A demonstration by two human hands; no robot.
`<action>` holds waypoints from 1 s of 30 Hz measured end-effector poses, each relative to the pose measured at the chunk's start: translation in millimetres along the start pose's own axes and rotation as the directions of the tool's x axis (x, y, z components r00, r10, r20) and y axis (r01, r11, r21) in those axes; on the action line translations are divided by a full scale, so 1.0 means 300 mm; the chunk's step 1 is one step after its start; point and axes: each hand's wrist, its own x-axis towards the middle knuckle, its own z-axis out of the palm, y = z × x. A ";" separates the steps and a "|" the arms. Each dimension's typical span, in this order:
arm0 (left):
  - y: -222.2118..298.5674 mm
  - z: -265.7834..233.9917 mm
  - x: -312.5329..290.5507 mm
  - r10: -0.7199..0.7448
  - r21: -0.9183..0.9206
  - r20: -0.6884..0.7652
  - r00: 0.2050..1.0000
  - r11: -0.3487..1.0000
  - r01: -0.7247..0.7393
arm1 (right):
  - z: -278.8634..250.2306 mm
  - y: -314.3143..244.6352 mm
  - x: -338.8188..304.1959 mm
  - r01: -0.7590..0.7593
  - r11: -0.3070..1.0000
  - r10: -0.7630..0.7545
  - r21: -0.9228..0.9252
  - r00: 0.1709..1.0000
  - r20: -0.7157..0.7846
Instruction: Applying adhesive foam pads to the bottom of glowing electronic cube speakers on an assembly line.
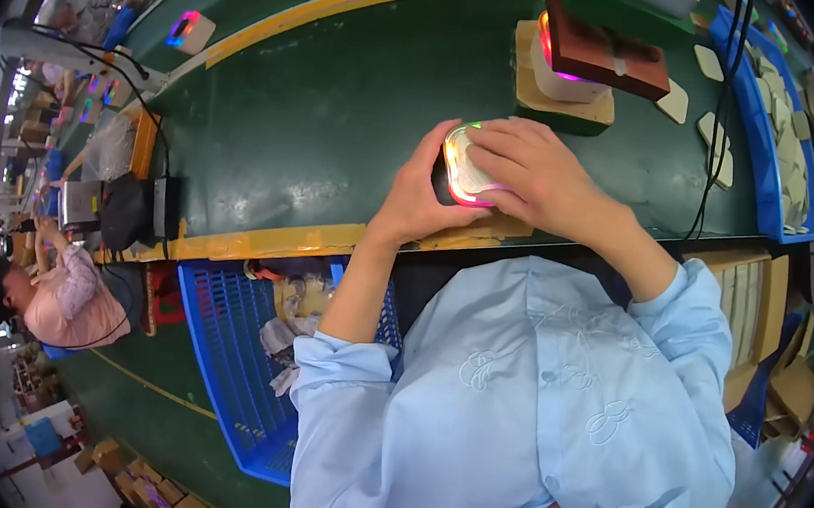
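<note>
A small white box with rounded corners and a rim glowing in several colours (460, 167) is between my hands, just above the near edge of the green bench. My left hand (416, 198) wraps round its left and near side, thumb along the bottom. The fingers of my right hand (542, 177) lie across the pale top plate and curl over the right side, hiding part of it. Just beyond, a similar lit white box (566, 80) sits on a wooden base (565, 112) under a red-brown block (611, 55).
Loose pale plates (673, 101) lie at the right, beside a blue bin (768, 218) of more plates and hanging black cables (719, 138). Another lit box (192, 33) stands far left. A blue basket (217, 363) is below the bench edge; a person (84, 304) sits at the left.
</note>
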 end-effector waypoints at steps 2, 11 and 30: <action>0.013 -0.015 0.000 0.015 0.029 -0.007 1.000 0.999 -0.015 | -0.015 0.002 0.009 0.022 0.999 -0.019 -0.042 0.998 0.063; 0.017 0.028 -0.005 0.024 0.050 -0.031 0.999 0.998 -0.022 | 0.086 0.046 -0.155 -0.258 0.851 0.332 0.457 0.939 -0.087; -0.017 -0.144 0.467 0.156 0.240 -0.223 0.962 0.965 -0.101 | -0.113 0.337 -0.177 -0.511 0.664 0.719 0.546 0.638 -0.277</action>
